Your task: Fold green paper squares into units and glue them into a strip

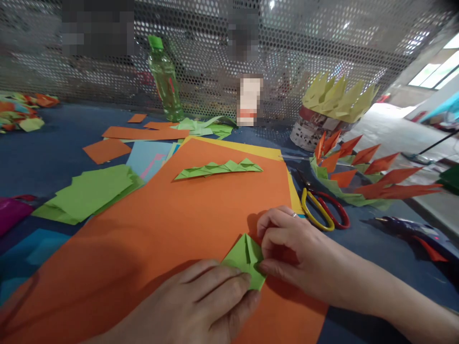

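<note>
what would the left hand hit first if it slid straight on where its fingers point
Probably the right hand, at the right edge of the green paper under the left hand; depth is unclear.

Craft workshop, apparently: coloured paper [241, 258], scissors [323, 207], glue gun [418, 230].

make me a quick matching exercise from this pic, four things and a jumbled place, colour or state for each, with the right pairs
1 right hand
2 green square
3 scissors
4 bottle

A standing, green cap
B wearing a ring
C partly red, partly yellow
D under the left hand's fingers

Pairs: 1-B, 2-D, 3-C, 4-A
</note>
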`<move>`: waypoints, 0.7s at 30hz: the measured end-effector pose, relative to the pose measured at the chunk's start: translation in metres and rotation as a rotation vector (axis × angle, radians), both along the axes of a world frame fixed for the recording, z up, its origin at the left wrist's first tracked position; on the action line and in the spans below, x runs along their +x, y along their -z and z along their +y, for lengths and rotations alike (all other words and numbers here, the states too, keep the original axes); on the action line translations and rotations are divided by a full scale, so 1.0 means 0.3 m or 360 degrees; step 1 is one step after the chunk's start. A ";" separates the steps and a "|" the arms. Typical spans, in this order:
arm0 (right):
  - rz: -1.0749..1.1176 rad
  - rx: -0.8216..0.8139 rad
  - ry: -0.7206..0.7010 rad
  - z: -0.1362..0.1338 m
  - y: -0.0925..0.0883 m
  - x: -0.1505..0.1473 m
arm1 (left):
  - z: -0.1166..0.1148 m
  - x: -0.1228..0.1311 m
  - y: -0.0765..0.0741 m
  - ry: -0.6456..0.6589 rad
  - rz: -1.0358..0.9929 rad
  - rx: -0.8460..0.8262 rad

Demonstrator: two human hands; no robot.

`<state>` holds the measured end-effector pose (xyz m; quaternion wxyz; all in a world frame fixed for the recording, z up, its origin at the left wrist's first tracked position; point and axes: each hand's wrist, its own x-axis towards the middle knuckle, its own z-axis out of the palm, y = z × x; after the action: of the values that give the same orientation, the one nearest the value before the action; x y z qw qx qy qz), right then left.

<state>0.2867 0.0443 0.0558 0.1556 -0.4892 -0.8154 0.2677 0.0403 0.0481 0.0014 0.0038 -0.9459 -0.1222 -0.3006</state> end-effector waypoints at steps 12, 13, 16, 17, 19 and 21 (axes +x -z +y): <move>-0.0021 0.0060 -0.0011 0.005 0.008 -0.003 | 0.019 -0.006 -0.002 0.0085 0.0084 0.0100; -0.0020 0.0063 -0.0010 0.006 0.008 -0.003 | 0.018 -0.007 -0.003 0.0086 0.0085 0.0101; 0.0000 0.0072 0.0006 0.006 0.008 -0.002 | 0.012 -0.008 -0.006 0.0070 0.0062 0.0094; 0.0005 0.0067 0.0015 0.006 0.008 -0.002 | 0.010 -0.008 -0.006 0.0056 0.0041 0.0083; 0.0004 0.0053 0.0052 0.004 0.008 -0.002 | 0.008 -0.009 -0.007 0.0048 0.0035 0.0088; -0.0010 0.0039 0.0084 0.001 0.006 -0.003 | 0.008 -0.007 -0.007 0.0051 0.0043 0.0112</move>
<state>0.2858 0.0447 0.0540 0.1661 -0.5093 -0.8059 0.2521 0.0382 0.0505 0.0035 0.0339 -0.9510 -0.0962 -0.2919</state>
